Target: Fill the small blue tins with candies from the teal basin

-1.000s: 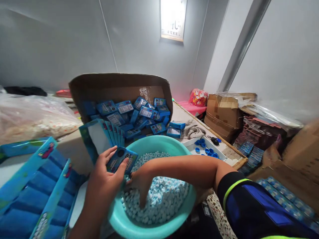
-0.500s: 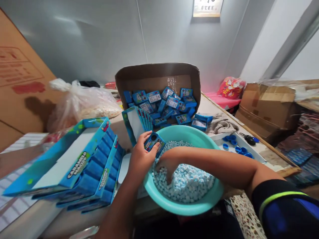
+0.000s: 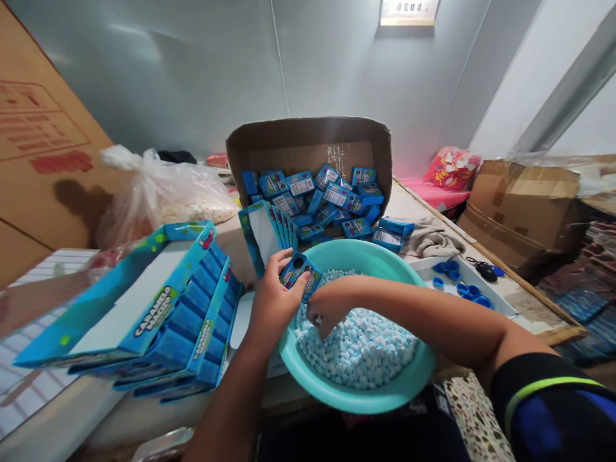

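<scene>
A small blue box (image 3: 299, 273) with a dark round spot is gripped in my left hand (image 3: 278, 296), thumb across its front, at the left rim of the turquoise basin (image 3: 356, 401). Small white and pale-blue candies (image 3: 363, 350) fill the basin's bottom. My right hand (image 3: 330, 305) is just above them, fingers curled around a few candies, close to the box's lower right corner. Behind the basin, a cardboard box (image 3: 308, 138) on its side holds many blue boxes (image 3: 338, 194). An upright display tray (image 3: 262, 232) with blue packs stands behind my left hand.
Stacked blue display cartons (image 3: 158, 321) fill the left side. At right lie a white tray (image 3: 500, 305) with blue caps (image 3: 474, 294), a grey cloth (image 3: 433, 240) and keys (image 3: 484, 269). Farther back are a clear plastic bag (image 3: 168, 192) and a brown carton (image 3: 520, 199).
My right hand has risen out of the candies, its fingers now closed around some. My left hand still holds the blue box in nearly the same place. The view has shifted slightly.
</scene>
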